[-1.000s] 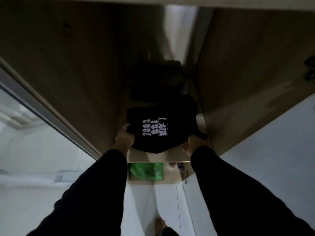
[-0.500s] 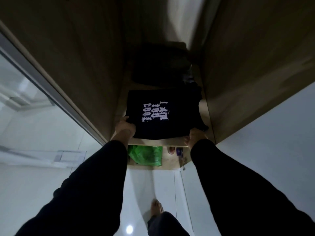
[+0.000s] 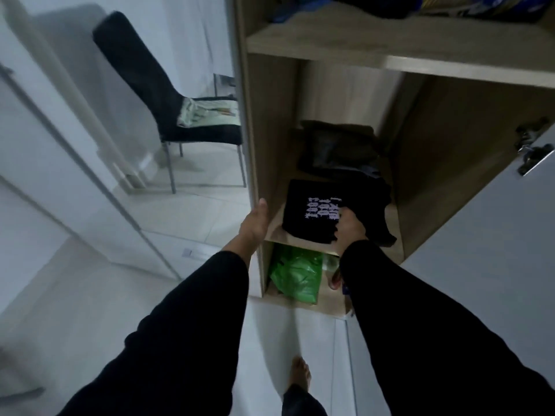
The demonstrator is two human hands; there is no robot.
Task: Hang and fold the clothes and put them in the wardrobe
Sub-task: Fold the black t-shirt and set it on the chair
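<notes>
Folded black shirt (image 3: 312, 216) on wardrobe shelf (image 3: 277, 232), right hand (image 3: 350, 228) gripping its front edge, left hand (image 3: 255, 225) loose and off it, darker clothes (image 3: 336, 148) behind, green bag (image 3: 295, 274) below.

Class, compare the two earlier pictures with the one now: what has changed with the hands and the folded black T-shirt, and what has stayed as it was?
The left hand has let go of the folded black T-shirt and drawn back to the left, fingers straight. The right hand has moved from the shirt's edge up onto it. The shirt stays on the shelf, with the dark pile behind it and the green bag below.
</notes>
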